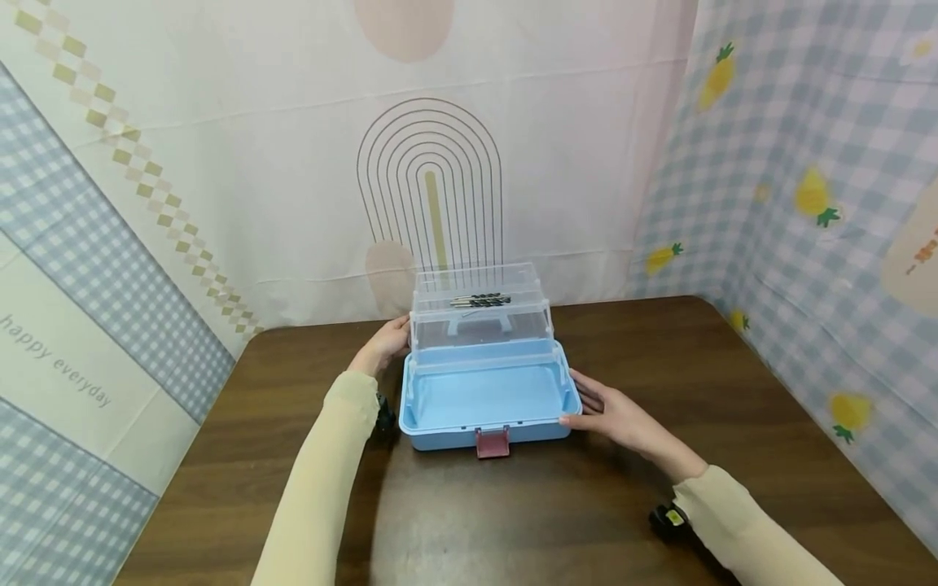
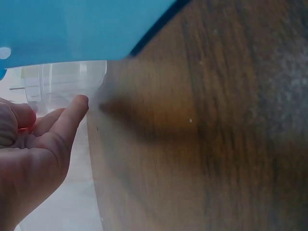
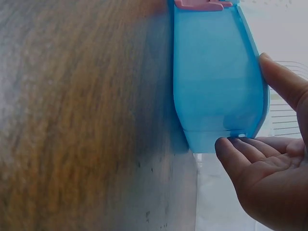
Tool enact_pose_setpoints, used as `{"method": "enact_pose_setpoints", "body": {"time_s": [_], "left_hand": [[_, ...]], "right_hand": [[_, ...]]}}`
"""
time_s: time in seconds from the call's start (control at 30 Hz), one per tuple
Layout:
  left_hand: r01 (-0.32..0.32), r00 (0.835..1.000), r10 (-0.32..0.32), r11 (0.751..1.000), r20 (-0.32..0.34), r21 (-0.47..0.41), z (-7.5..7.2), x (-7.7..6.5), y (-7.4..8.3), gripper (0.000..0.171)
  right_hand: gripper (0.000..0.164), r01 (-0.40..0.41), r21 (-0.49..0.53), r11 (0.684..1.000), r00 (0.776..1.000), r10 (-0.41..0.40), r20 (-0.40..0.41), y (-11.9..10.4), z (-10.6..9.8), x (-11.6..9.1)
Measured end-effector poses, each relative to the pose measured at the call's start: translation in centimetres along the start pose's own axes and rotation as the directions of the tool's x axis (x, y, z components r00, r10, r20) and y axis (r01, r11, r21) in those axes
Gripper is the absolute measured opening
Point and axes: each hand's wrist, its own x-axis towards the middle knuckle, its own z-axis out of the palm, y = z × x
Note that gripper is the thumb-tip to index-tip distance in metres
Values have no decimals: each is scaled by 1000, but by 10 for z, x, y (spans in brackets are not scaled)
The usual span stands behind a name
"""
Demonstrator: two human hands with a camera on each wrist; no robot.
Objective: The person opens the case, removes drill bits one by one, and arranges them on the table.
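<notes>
A light-blue toolbox stands open on the table, its clear lid raised at the back with clear trays below it. Several drill bits lie in the upper tray. My left hand is at the back left of the box, its thumb and fingers at the edge of the clear plastic. With its thumb on the front right rim and its fingers against the side wall, my right hand holds the blue base. A pink latch hangs open at the front.
The brown wooden table runs back to a patterned cloth hanging behind it. Checked cloth with pineapple prints hangs at the right side. Dark wrist cameras sit at both sleeves.
</notes>
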Motion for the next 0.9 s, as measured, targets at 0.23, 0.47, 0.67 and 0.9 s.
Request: {"method": "enact_pose_setpoints", "body": {"time_s": [0.23,0.47,0.67,0.9], "left_hand": [[-6,1000,6,1000,0,19,1,-5,2,51],[1,1000,0,999,-10,35,0,-6,5,52],[-15,1000,16,998,-27,56,0,-4,5,51],[-28,999,30,997,-37,68,2,-3,1,51]], "right_hand": [[90,18,16,1000,1000,-18,6,2,1,0],[90,7,-75,997,1000,-9,-22,-4,-2,2],[102,-31,-271,962,996,7,-90,-11,-4,8],[110,38,-396,917,994,-75,-78,-14,2,17]]}}
